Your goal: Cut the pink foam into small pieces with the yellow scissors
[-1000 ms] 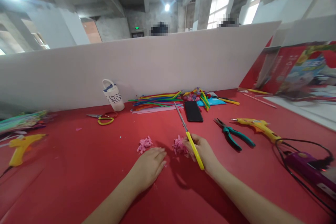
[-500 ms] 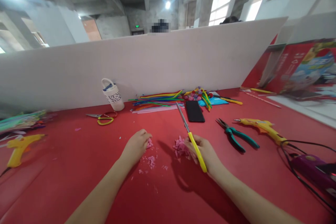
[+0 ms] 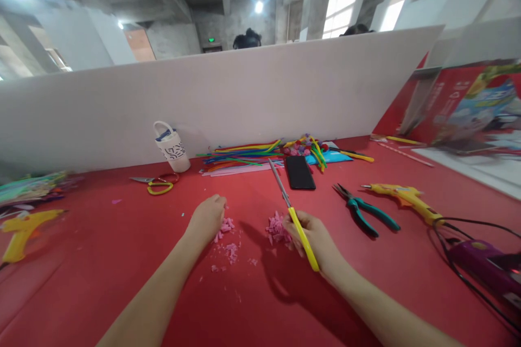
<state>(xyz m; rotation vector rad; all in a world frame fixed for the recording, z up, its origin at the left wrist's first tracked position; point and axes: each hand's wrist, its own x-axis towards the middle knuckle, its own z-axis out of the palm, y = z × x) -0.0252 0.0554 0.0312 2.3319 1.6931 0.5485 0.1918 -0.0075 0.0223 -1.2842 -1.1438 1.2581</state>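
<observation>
My right hand [image 3: 311, 233] is closed around yellow-handled scissors [image 3: 300, 233], whose narrow metal blades point away and slightly left. Right beside its fingers lies a mound of pink cut pieces [image 3: 277, 226] on the red tabletop [image 3: 260, 298]. My left hand [image 3: 207, 217] rests at a second small pile of pink scraps [image 3: 223, 227], fingers curled down and pressed together; whatever they hold is hidden behind the hand. Finer pink bits [image 3: 231, 252] are scattered nearer to me.
Behind are a black phone [image 3: 300, 172], coloured pipe cleaners [image 3: 240, 154] and a white cup [image 3: 174, 152]. Red-and-yellow scissors [image 3: 160, 187] lie left. Pliers [image 3: 362, 209] and a corded yellow glue gun [image 3: 407, 198] lie right; another glue gun [image 3: 24, 230] lies far left. A white partition [image 3: 244, 97] stands behind.
My left hand has shifted a little left and away from me, exposing more of the pink scraps under it. My right hand still holds the scissors in nearly the same place.
</observation>
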